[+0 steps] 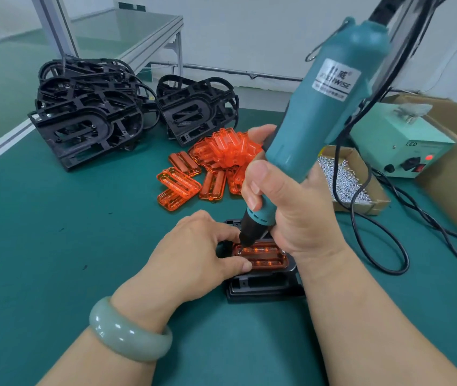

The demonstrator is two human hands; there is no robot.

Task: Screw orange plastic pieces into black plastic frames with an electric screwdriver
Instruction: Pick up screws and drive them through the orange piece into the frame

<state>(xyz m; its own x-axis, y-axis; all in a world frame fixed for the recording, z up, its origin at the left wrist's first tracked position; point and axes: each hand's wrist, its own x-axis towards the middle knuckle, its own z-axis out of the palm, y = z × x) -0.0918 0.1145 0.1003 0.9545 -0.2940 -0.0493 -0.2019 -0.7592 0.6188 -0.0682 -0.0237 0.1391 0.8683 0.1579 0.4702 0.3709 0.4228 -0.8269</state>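
R hand [286, 207] wrapped round electric screwdriver [330, 107], bit tip on far-left corner of orange piece [263, 256], seated in black frame [260, 288] at near centre of surface [82, 246]. L hand [194, 246] pinches that piece's left end w/ thumb & forefinger. Spare orange pieces [213, 160] & stacked frames [88, 115] lie farther back.

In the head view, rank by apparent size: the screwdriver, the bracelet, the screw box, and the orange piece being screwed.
1. screwdriver, largest, though nearest the camera.
2. bracelet and screw box look alike; unranked.
3. orange piece, smallest, partly covered.
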